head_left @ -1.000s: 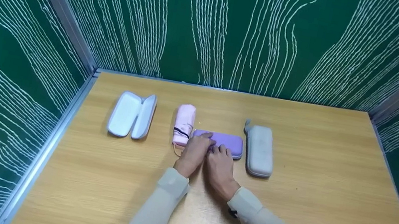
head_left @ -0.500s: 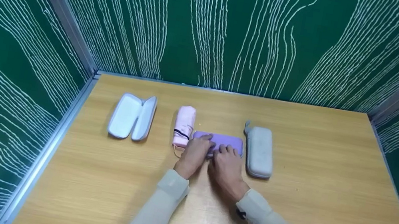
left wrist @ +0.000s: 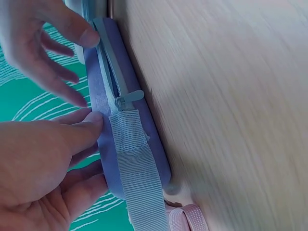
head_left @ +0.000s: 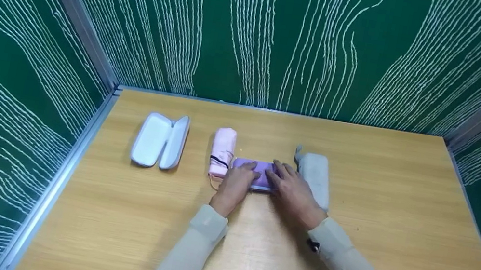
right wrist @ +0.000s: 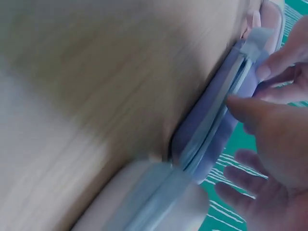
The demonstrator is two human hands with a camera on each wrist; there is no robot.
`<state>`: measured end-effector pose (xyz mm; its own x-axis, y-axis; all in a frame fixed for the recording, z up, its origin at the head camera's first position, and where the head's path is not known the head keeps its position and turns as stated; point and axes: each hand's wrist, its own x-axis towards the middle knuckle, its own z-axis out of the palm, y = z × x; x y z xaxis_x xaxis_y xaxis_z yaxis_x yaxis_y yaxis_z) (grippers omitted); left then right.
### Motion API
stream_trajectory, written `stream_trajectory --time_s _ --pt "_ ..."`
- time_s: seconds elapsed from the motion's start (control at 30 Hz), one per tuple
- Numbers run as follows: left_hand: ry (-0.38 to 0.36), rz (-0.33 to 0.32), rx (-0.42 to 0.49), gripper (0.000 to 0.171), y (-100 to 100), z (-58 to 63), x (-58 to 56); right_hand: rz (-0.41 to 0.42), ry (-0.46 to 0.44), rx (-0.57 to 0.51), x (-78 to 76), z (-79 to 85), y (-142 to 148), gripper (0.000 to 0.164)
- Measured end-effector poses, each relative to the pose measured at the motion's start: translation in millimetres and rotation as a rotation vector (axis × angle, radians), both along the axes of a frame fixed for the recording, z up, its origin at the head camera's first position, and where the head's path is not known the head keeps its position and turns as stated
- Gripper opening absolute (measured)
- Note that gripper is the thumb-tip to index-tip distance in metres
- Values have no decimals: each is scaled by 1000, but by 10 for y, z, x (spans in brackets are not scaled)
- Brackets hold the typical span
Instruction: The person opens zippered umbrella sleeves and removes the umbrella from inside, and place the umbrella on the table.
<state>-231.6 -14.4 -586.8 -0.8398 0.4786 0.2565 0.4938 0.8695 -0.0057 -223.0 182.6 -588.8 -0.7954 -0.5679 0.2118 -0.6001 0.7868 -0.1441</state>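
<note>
A purple zip case (head_left: 263, 184) lies lengthwise on the table between both hands. My left hand (head_left: 234, 187) holds its left end, thumb at the lid edge and fingers curled over it. In the left wrist view the zipper pull (left wrist: 130, 99) sits near that end beside a pale ribbon tab (left wrist: 139, 178), and the zip is parted beyond the pull. My right hand (head_left: 298, 194) is over the right end with fingers spread and relaxed. Its thumb (right wrist: 238, 106) is right at the zip seam in the right wrist view.
A folded pink umbrella (head_left: 222, 149) lies just left of the purple case. A grey zip case (head_left: 317, 170) with a loop stands close on the right, partly behind the right hand. An opened white-lined glasses case (head_left: 151, 139) lies farther left on the wooden table (head_left: 384, 178).
My right hand has moved rightward along the purple case from beside the left hand to the right end, and its fingers have spread. The left hand has stayed in place.
</note>
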Motion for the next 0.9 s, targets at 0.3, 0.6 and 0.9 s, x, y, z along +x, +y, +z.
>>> stream_trajectory --time_s 0.3,0.6,0.9 --pt "-41 48 -42 39 -12 9 76 8 -6 27 -17 -60 20 45" --pt "-22 78 -106 42 31 28 128 56 149 -113 0 -88 -29 33" --pt "-13 67 -80 41 15 3 97 -44 20 -39 45 -83 -70 41"
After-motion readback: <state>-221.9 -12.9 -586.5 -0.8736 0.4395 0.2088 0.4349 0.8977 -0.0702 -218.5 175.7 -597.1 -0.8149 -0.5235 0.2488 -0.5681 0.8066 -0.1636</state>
